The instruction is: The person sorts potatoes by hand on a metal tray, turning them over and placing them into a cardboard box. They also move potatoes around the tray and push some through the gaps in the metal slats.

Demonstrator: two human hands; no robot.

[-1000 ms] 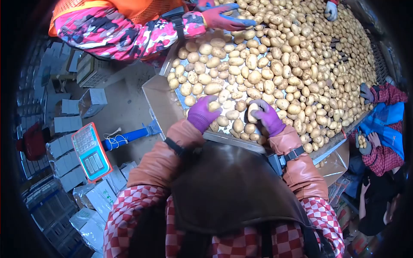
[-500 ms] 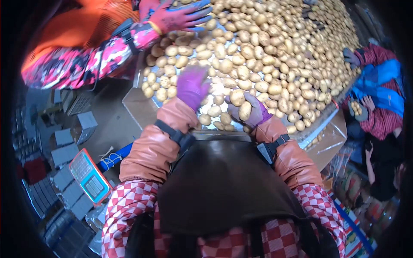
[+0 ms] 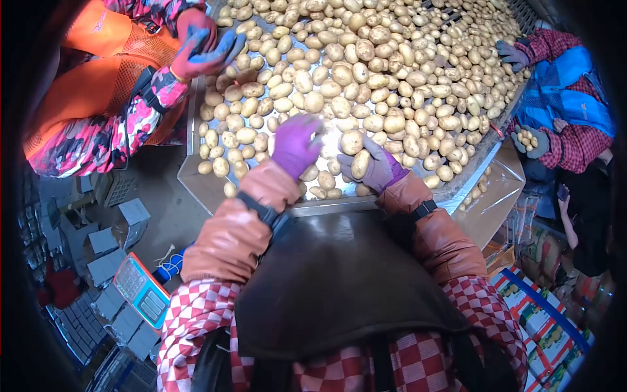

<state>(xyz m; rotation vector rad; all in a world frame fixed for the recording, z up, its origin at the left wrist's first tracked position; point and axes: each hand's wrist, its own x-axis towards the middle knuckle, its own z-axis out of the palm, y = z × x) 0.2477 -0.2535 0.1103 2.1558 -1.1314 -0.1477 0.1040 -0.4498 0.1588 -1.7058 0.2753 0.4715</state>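
The right hand [image 3: 377, 168], in a purple glove, is curled closed around an oval potato [image 3: 360, 163]. The potato lies lengthwise in the palm with its upper end poking past the fingers, just beside a round potato [image 3: 351, 142] at the fingertips. The left hand [image 3: 295, 145], gloved alike, lies palm down on the heap of potatoes [image 3: 392, 78] near the table's metal rim [image 3: 326, 206]. Whether it grips anything underneath cannot be told. The two hands are near each other, with a few potatoes between them. A co-worker's red-and-blue glove [image 3: 199, 49] touches the heap's left edge, and another co-worker's grey glove [image 3: 513, 55] reaches in at the right.
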